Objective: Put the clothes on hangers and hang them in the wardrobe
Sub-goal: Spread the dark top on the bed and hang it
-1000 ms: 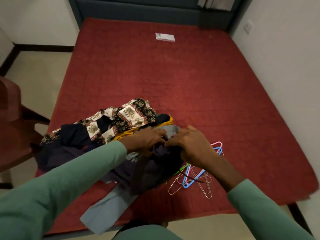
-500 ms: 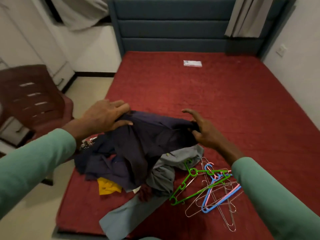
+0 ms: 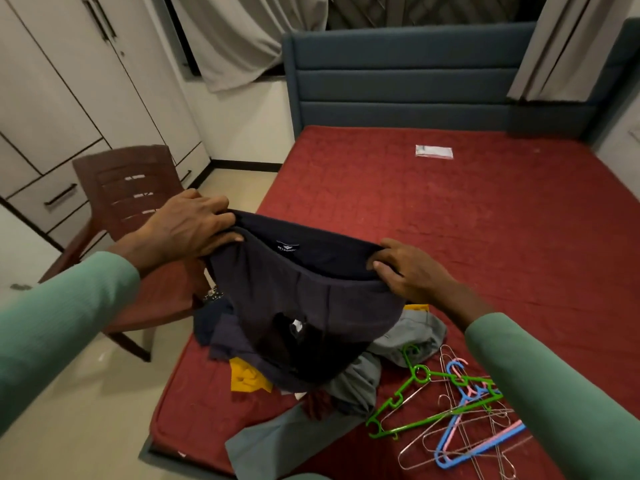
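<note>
A dark navy garment [image 3: 304, 306] hangs stretched between my two hands above the bed, a small label showing inside its top edge. My left hand [image 3: 187, 230] grips the left end of that edge and my right hand [image 3: 408, 271] grips the right end. Below it lies a heap of clothes [image 3: 349, 379] in grey, dark blue and yellow on the red mattress [image 3: 450, 220]. A tangle of hangers [image 3: 460, 417], green, blue, pink and wire, lies to the right of the heap. The white wardrobe [image 3: 69, 81] stands at the left with its doors shut.
A brown plastic chair [image 3: 131, 192] stands between the wardrobe and the bed's left edge. A small white packet [image 3: 434, 151] lies far up the mattress. The blue headboard [image 3: 398, 77] and grey curtains [image 3: 242, 36] close the far side. Pale floor [image 3: 97, 393] runs left of the bed.
Both hands have lifted the dark garment off the heap and pulled its top edge apart. The view has tilted up, bringing the wardrobe and chair into sight.
</note>
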`<state>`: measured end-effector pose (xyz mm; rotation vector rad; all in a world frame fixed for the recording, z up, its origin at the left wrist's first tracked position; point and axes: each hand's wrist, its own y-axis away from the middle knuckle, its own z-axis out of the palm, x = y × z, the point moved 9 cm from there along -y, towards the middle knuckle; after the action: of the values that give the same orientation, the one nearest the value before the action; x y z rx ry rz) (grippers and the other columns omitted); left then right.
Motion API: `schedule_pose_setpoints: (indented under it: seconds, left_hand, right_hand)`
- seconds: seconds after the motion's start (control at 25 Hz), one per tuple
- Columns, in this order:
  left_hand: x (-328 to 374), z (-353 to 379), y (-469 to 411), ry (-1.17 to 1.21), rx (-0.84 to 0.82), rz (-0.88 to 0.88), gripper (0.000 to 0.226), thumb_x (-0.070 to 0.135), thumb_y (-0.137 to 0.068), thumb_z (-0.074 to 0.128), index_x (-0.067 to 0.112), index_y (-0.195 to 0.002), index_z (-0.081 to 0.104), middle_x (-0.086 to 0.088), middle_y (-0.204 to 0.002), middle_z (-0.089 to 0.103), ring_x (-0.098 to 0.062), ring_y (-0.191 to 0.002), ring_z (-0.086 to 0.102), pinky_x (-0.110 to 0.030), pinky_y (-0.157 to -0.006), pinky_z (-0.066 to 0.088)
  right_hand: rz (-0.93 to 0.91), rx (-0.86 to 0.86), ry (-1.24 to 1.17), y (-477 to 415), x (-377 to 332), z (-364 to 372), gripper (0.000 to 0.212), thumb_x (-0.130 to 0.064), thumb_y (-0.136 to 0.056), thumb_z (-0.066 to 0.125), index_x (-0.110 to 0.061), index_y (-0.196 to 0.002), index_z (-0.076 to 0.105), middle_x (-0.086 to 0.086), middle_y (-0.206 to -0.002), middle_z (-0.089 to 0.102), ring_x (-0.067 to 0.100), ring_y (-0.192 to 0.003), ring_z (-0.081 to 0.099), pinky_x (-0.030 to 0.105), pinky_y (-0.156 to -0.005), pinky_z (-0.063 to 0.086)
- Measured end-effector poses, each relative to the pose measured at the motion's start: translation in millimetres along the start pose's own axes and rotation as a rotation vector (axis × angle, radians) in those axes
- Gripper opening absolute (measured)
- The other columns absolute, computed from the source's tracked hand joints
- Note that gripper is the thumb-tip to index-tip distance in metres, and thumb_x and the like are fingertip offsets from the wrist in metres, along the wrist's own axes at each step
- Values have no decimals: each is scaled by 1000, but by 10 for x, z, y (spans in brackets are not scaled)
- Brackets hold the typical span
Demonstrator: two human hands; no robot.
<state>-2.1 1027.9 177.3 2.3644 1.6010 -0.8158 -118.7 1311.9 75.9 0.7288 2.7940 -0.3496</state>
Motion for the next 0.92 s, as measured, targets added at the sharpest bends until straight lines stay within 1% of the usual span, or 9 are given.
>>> schedule_pose_setpoints:
  seconds: [0.08,0.2,0.32,0.48,0.52,0.64,0.76,0.84,0.92]
  left_hand:
    - [-60,52,-10,10,-31,-47,52,54,-109,26,19,-100,64,-5,-94,56,-24,-71,59,-37,-67,40]
    - [-135,176,10,31,-132,-98,41,48,-105,33,23,-123,59,-6,-113,54,-19,-81,57,-33,-73,40]
    - [-203,138,72,26,-110,-167,40,46,-103,36,20,-112,65,-7,-118,53,-22,-90,57,-36,-75,43]
    - [-285,193,122,131,-157,-287,30,43,-95,60,18,-101,74,-9,-132,55,-27,-115,55,-42,-86,54]
    - [-343,216,120,260,-195,-363,26,40,-94,64,17,-103,74,-7,-127,60,-23,-110,59,-39,-84,56]
    - [-487,230,128,661,-249,-576,14,32,-93,73,17,-93,73,1,-84,69,-15,-75,66,-29,-62,50]
    - [-759,-123,98,823,-80,-696,17,28,-86,83,19,-85,68,-1,-80,69,-21,-77,68,-31,-60,49]
    - [-1070,-636,11,834,133,-726,24,26,-84,85,21,-97,65,2,-88,69,-16,-82,67,-29,-66,49]
    - [-1497,-1336,-107,782,360,-727,31,26,-88,82,24,-114,66,2,-98,71,-17,-89,68,-36,-77,55]
  right_hand:
    - [-50,11,129,36,-87,-4,51,-63,-96,43,-21,-94,72,-6,-89,50,19,-80,56,34,-67,42]
    - [-82,186,265,13,-46,-105,50,-54,-96,51,-15,-70,68,3,-78,57,28,-70,59,40,-57,49]
    - [158,311,16,-38,309,-292,27,-33,-94,70,-9,-81,76,2,-83,66,28,-76,65,36,-62,49]
    - [402,447,-477,22,580,-507,8,-24,-83,85,-20,-88,82,-12,-78,74,0,-66,68,13,-58,47]
    - [417,479,-566,17,586,-554,8,-23,-81,86,-21,-86,81,-10,-77,76,0,-67,69,14,-59,49]
    - [409,548,-727,-16,566,-728,10,-18,-82,86,-18,-87,78,-1,-79,77,10,-71,71,24,-62,55]
    - [383,591,-783,-147,560,-1073,10,-12,-85,82,-13,-89,74,3,-80,75,10,-70,68,29,-64,55]
    - [356,688,-815,-290,508,-1556,13,-7,-85,81,-10,-92,71,2,-82,73,8,-71,67,30,-68,56]
    - [297,800,-829,-453,350,-2281,15,-5,-86,79,-6,-98,69,3,-86,72,8,-74,68,26,-69,56]
